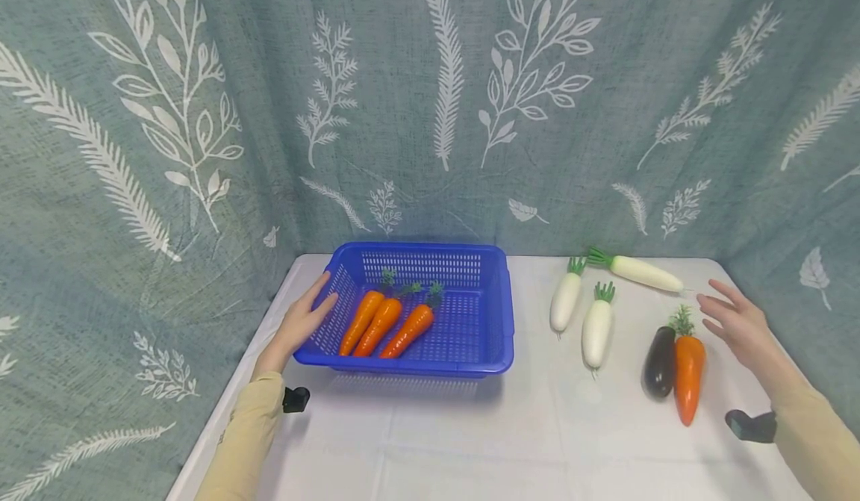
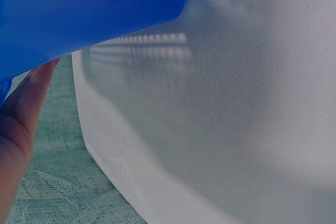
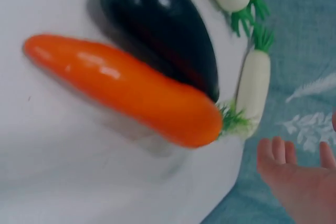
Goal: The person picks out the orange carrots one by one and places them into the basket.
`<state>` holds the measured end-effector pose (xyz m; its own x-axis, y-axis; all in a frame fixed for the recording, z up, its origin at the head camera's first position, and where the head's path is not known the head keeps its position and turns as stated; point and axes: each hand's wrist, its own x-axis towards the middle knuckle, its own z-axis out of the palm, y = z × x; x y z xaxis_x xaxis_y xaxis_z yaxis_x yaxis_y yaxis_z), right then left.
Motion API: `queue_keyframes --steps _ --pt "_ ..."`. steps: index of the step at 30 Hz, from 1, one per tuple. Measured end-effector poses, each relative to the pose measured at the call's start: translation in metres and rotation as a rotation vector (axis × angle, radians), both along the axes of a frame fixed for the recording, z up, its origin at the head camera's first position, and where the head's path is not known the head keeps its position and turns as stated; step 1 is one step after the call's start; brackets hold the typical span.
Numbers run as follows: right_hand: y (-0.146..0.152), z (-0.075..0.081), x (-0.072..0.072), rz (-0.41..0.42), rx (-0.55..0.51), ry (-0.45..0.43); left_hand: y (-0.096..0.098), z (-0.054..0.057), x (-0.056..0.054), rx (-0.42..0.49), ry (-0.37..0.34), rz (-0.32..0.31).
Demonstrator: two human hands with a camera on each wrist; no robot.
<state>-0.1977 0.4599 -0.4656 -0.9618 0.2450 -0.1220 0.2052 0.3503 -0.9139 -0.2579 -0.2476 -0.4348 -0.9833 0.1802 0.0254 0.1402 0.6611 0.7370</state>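
Observation:
My left hand [image 1: 298, 327] is at the left rim of a blue plastic basket [image 1: 500, 322], its fingers extended along and over the edge. In the left wrist view, fingertips reach up to the basket's blue wall [image 2: 94, 9], which hides part of them. Three orange carrots [image 1: 412, 331] with green tops lie inside. My right hand [image 1: 739, 325] hovers just right of a large carrot [image 1: 688, 370], fingers apart and holding nothing. Against that carrot lies a dark eggplant [image 1: 661, 363]. In the right wrist view, the hand's fingers [image 3: 278, 150] are beyond the carrot's leafy end.
Three white radishes with green tops lie right of the basket: one radish [image 1: 566, 302] upper left, another radish [image 1: 597, 333] in front, and a third radish [image 1: 645, 273] along the back edge. The white table [image 1: 470, 441] is bordered by a patterned green curtain [image 1: 403, 113].

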Motion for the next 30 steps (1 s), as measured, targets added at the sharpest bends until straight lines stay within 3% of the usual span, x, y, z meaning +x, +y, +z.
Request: queue_keyframes --steps 2,4,8,12,17,30 --pt "0.013 -0.013 -0.004 -0.016 0.010 -0.025 0.000 0.000 0.000 0.000 -0.007 0.002" --pt "0.017 -0.017 -0.001 -0.010 0.021 -0.046 0.000 0.001 0.001 0.000 -0.012 0.005" --pt "-0.013 0.019 0.023 -0.002 0.028 -0.140 0.000 0.001 0.001 0.003 -0.018 0.007" --pt "-0.023 0.027 0.032 0.066 0.037 -0.213 0.000 0.001 0.001 0.004 -0.012 0.006" --pt "-0.022 0.021 0.031 0.134 0.054 -0.279 0.000 0.001 0.001 0.008 -0.018 0.007" --pt "-0.019 0.005 0.028 0.173 0.146 -0.327 0.001 0.001 0.001 0.004 0.011 0.002"
